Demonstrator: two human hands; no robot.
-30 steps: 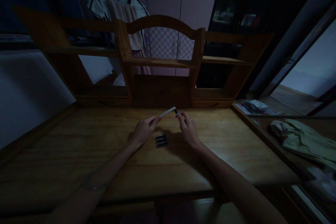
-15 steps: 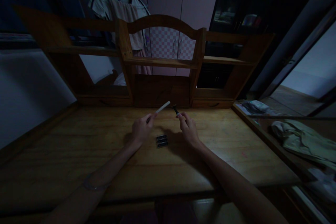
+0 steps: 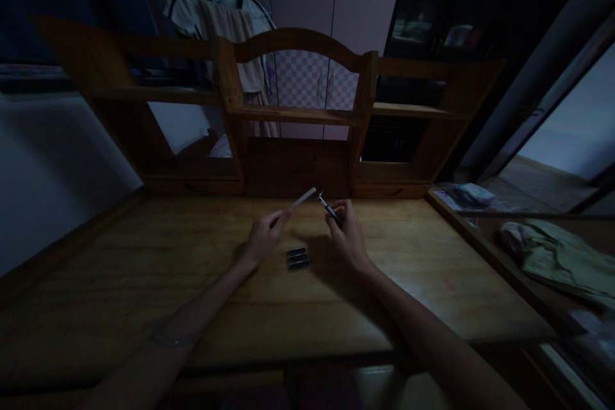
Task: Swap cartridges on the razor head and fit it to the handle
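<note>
My left hand (image 3: 263, 237) grips a slim whitish stick (image 3: 303, 197) that points up and to the right. In my right hand (image 3: 350, 236) is a dark razor-like tool (image 3: 330, 210), its small metallic head turned up and left toward the tip of the stick. The two tips are close together but appear apart. Below and between my hands, a small clear pack with dark pieces (image 3: 297, 259) lies flat on the wooden desk (image 3: 307, 314).
A wooden shelf unit (image 3: 295, 116) stands along the desk's back edge. Behind it a shirt (image 3: 230, 3) hangs before a pink wardrobe (image 3: 307, 0). Green cloth (image 3: 562, 259) lies beyond the desk's right edge, near some plastic-wrapped items (image 3: 473, 193).
The tool in my right hand has turned, showing more of its handle and a shinier head. My left hand and the stick have shifted slightly right.
</note>
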